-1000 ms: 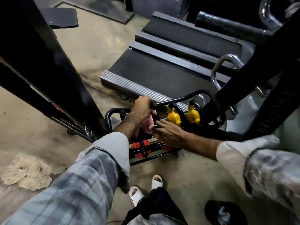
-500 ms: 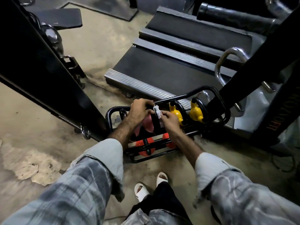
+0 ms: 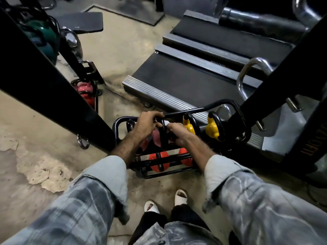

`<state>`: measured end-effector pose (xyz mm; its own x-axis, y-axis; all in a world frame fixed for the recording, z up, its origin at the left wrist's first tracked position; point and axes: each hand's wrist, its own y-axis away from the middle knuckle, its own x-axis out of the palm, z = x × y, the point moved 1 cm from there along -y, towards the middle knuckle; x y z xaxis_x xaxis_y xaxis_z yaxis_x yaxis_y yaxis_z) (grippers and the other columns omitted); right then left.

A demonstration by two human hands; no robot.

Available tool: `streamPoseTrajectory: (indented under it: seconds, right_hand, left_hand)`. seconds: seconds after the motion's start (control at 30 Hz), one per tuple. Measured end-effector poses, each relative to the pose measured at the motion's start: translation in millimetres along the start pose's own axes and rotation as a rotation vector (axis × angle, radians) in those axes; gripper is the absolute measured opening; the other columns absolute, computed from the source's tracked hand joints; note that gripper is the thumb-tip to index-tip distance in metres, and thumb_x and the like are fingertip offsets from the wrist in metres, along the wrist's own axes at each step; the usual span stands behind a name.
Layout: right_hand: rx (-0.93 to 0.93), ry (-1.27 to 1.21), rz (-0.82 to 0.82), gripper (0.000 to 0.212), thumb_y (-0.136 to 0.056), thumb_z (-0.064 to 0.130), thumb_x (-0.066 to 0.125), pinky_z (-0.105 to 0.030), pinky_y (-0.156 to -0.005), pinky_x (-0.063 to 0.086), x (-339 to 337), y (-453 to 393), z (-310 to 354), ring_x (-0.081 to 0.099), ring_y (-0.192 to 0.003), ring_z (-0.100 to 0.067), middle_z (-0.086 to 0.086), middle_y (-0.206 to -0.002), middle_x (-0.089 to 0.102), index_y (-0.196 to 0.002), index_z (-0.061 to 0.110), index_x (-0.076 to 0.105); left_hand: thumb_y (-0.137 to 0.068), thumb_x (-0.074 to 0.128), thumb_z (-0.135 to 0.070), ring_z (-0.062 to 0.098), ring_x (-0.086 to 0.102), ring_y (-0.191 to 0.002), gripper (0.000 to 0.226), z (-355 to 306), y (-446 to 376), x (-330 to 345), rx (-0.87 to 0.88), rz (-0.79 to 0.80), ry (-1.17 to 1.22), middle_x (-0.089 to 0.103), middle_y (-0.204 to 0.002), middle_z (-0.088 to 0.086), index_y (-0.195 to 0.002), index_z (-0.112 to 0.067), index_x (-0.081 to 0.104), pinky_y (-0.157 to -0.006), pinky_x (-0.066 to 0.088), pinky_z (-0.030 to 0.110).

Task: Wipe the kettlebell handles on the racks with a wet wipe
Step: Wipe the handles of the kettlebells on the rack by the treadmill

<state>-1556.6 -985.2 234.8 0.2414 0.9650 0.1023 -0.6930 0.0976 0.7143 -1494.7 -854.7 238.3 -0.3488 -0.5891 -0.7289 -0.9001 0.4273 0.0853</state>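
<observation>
Both hands hide most of the pink kettlebell [image 3: 156,137]. The left hand [image 3: 146,123] grips its black looped handle [image 3: 162,133]; the right hand [image 3: 177,132] pinches a white wipe [image 3: 167,123] against it.

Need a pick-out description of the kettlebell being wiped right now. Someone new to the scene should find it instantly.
Start at the low black rack on the floor in front of the treadmill. On its top row, look left of the two yellow kettlebells. It is the pink kettlebell between both hands, its black handle held by the left hand while the right hand presses a white wipe on it.
</observation>
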Motion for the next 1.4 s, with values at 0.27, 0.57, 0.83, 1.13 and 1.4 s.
streamPoseTrajectory:
  seconds: [0.27, 0.57, 0.83, 1.13, 1.4]
  right_hand:
    - [-0.087, 0.025, 0.07, 0.018, -0.093, 0.011, 0.062, -0.029, -0.07, 0.055, -25, 13, -24, 0.065, -0.079, -0.018, -0.01, -0.098, 0.071, -0.109, 0.009, 0.071]
    - [-0.835, 0.718, -0.077, 0.02, -0.083, 0.02, 0.074, -0.014, -0.081, 0.045, -11, -23, 21, 0.065, -0.09, -0.012, 0.0, -0.098, 0.07, -0.103, 0.017, 0.075]
    - [-0.937, 0.777, 0.033, 0.016, -0.079, 0.008, 0.077, -0.008, -0.072, 0.047, -38, -7, -10, 0.062, -0.084, -0.002, 0.006, -0.095, 0.063, -0.093, 0.014, 0.074]
    - [-1.123, 1.007, 0.18, 0.008, -0.088, 0.011, 0.068, -0.025, -0.079, 0.051, -13, -36, 39, 0.068, -0.083, -0.018, -0.004, -0.092, 0.072, -0.09, 0.008, 0.075]
    - [-0.985, 1.911, 0.679, 0.021, -0.092, 0.015, 0.05, -0.039, -0.086, 0.048, 19, -54, 104, 0.061, -0.09, -0.024, -0.003, -0.096, 0.071, -0.101, 0.018, 0.069]
  left_hand:
    - [-0.076, 0.055, 0.011, 0.001, 0.066, -0.093, 0.052, -16, 30, 1, -0.019, -0.153, 0.046, 0.067, -0.111, -0.006, -0.113, -0.025, 0.064, -0.08, 0.05, 0.011]
    - [-0.075, 0.079, -0.023, 0.005, 0.065, -0.092, 0.035, -24, 71, 42, -0.261, -0.373, 0.186, 0.07, -0.103, -0.004, -0.108, -0.015, 0.07, -0.089, 0.052, 0.024]
    - [-0.073, 0.081, -0.028, 0.002, 0.064, -0.077, 0.032, -29, 70, 38, -0.49, -0.369, 0.31, 0.071, -0.086, -0.006, -0.098, -0.011, 0.072, -0.063, 0.043, -0.001]
    - [-0.073, 0.08, -0.025, 0.007, 0.063, -0.078, 0.025, -33, 71, 33, -0.505, -0.375, 0.253, 0.072, -0.086, -0.001, -0.093, -0.012, 0.072, -0.067, 0.041, 0.008]
    - [-0.072, 0.079, -0.034, 0.007, 0.065, -0.072, 0.025, -42, 70, 36, -0.505, -0.351, 0.278, 0.07, -0.076, -0.005, -0.083, -0.014, 0.07, -0.067, 0.049, 0.018]
